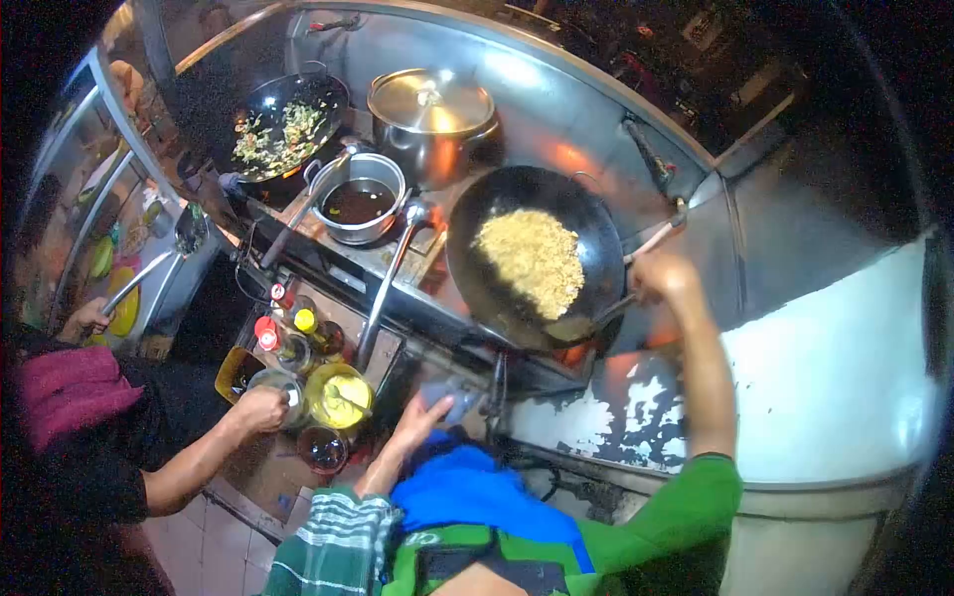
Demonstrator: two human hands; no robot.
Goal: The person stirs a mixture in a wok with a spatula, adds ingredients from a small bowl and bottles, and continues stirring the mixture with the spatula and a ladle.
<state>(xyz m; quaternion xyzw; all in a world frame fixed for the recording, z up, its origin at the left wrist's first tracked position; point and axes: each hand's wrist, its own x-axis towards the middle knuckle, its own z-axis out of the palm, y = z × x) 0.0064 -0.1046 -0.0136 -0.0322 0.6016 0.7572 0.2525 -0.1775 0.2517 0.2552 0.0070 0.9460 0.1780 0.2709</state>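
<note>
A black wok (477, 288) of yellow fried rice or a similar crumbly food (537, 263) sits on the stove in front of me. My right hand (664, 276) is closed round the handle of a spatula (581, 326), whose blade rests in the wok at the food's lower edge. Beside that hand, a pale handle (656, 238) slants up from the wok's rim. Low in the middle, my left hand (422, 419) grips a crumpled bluish-grey cloth (457, 403), close to the stove's front edge.
Left of the wok stand a lidded pot (432, 104), a saucepan of dark liquid (360, 204) and another wok (333, 94). A ladle (393, 278) leans across the stove edge. A co-worker's hand (260, 409) holds a clear container beside bottles (293, 348) and a yellow-filled tub (340, 395).
</note>
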